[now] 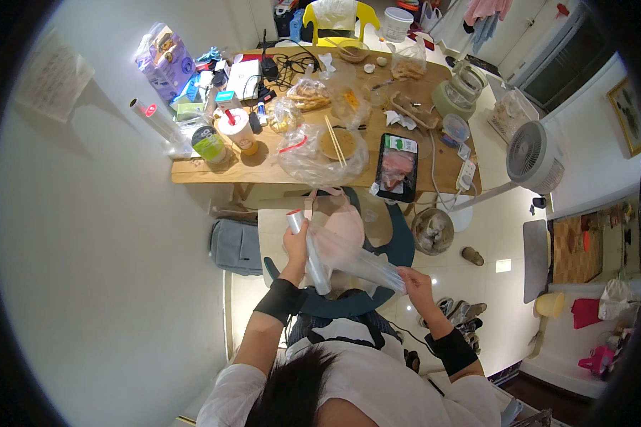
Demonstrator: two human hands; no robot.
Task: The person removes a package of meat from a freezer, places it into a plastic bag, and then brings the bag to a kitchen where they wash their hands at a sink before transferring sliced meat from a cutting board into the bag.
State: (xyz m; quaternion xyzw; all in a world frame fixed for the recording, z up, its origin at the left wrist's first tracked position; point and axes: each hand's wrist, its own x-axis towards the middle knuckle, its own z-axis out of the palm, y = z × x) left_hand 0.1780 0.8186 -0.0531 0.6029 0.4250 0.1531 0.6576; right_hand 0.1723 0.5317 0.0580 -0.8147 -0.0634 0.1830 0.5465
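Observation:
My left hand (297,246) grips a roll of clear plastic film or bags (315,261), held at a slant with its red-marked core end up. A sheet of thin clear plastic (355,256) stretches from the roll across to my right hand (416,287), which pinches its bunched end. Below the plastic stands a chair with a dark teal frame (400,235), a pale pink bag (339,224) resting on it. Beyond, at the table's near edge, lies a black tray of packaged raw meat (398,168). To its left, chopsticks (335,141) rest across a bowl (337,144) in a plastic bag.
The wooden table (192,172) carries a drink cup (237,131), food bags (307,95), cables (296,66) and a power strip (466,175). A standing fan (534,155) is at the right. On the floor are a waste bin (432,230), shoes (462,312) and a grey backpack (236,246).

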